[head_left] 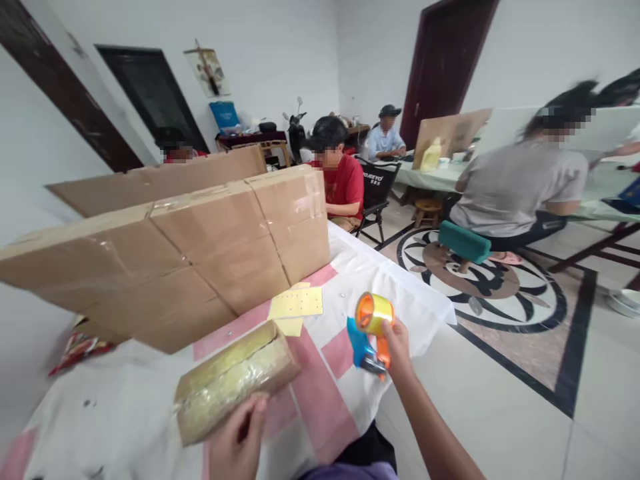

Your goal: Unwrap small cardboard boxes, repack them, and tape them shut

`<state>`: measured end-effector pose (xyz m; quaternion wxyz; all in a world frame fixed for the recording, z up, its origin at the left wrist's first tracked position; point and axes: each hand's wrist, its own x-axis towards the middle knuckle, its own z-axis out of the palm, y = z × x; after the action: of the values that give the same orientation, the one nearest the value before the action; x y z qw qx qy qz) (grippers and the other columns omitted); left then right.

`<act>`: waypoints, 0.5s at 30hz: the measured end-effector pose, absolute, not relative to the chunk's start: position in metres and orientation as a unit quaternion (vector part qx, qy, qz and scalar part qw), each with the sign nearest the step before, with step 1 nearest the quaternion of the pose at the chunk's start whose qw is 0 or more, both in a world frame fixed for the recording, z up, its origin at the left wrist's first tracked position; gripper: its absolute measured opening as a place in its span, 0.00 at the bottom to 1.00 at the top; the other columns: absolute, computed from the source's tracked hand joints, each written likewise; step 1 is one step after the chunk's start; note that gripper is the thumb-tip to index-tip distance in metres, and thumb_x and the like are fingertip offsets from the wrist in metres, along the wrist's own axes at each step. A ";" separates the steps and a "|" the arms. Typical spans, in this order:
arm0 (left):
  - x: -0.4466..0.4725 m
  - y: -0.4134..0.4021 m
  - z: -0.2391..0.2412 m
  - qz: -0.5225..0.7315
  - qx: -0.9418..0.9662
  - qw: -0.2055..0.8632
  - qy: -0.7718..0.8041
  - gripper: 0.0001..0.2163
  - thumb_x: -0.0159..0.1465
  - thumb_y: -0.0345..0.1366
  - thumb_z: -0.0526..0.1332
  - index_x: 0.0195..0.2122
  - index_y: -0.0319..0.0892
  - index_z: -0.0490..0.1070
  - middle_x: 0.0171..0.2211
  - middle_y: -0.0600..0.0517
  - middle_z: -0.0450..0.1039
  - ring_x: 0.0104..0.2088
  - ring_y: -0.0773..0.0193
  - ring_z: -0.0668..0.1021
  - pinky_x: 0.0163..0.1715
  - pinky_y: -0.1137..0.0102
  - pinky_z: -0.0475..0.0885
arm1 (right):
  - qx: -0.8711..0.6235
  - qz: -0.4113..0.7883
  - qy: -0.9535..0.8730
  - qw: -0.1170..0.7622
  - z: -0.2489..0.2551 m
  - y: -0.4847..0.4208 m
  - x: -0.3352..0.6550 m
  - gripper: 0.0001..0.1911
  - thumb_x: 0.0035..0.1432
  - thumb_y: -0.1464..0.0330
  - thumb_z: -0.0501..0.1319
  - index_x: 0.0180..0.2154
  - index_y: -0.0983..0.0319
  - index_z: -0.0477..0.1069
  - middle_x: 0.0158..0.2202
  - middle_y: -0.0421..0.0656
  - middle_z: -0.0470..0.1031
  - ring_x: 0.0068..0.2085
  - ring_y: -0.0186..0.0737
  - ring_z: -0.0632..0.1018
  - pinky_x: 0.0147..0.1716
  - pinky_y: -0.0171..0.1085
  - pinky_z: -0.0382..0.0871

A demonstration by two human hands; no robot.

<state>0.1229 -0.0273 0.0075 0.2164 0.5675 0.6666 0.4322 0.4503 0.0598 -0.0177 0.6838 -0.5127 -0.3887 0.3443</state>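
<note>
— Where was the parcel [233,380]?
— In your left hand [240,440]: its grip was closed on the near end, and the parcel was tilted just above the tabletop [125,413].
— And the other?
— Your right hand [397,347] had its grip clamped on the tape dispenser [371,333] (roll uppermost), past the tabletop's edge.
— What could have gone wrong?
— You held a glossy, tape-wrapped parcel by one end only, so I'd judge it could have slid out and dropped.

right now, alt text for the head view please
The person's left hand grips a tape-wrapped package while the right hand holds an orange-and-blue tape dispenser over a white-and-pink tablecloth. A cardboard screen stands behind.
</note>
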 end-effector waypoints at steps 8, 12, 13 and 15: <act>0.091 0.006 0.047 0.517 0.500 0.261 0.643 0.17 0.62 0.48 0.63 0.44 0.41 0.76 0.29 0.51 0.76 0.31 0.61 0.78 0.33 0.70 0.74 | -0.556 0.363 -0.510 0.547 -0.079 0.115 0.420 0.26 0.54 0.45 0.62 0.38 0.61 0.75 0.38 0.48 0.78 0.41 0.49 0.78 0.41 0.47 0.74; 0.091 0.005 0.046 0.533 0.450 0.317 0.642 0.20 0.61 0.48 0.65 0.49 0.40 0.73 0.27 0.53 0.75 0.30 0.63 0.77 0.33 0.71 0.72 | -0.611 0.284 -0.515 0.530 -0.079 0.104 0.431 0.23 0.49 0.50 0.67 0.38 0.61 0.73 0.41 0.48 0.74 0.49 0.53 0.72 0.53 0.54 0.65; 0.091 0.003 0.044 0.530 0.443 0.331 0.643 0.22 0.62 0.48 0.65 0.52 0.39 0.72 0.27 0.53 0.75 0.30 0.63 0.77 0.33 0.71 0.72 | -0.630 0.250 -0.502 0.537 -0.073 0.098 0.430 0.23 0.49 0.51 0.68 0.39 0.61 0.71 0.43 0.49 0.72 0.51 0.55 0.70 0.55 0.56 0.62; 0.091 -0.001 0.041 0.510 0.442 0.361 0.643 0.26 0.62 0.47 0.64 0.58 0.40 0.67 0.26 0.54 0.74 0.30 0.64 0.76 0.32 0.72 0.71 | -0.645 0.168 -0.498 0.555 -0.055 0.084 0.419 0.21 0.52 0.54 0.68 0.41 0.60 0.67 0.45 0.50 0.69 0.54 0.56 0.67 0.57 0.57 0.58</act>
<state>0.0913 -0.0006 0.0413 0.3612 0.4424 0.6429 0.5104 0.4194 0.0844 -0.0546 0.5546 -0.6450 -0.4982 0.1681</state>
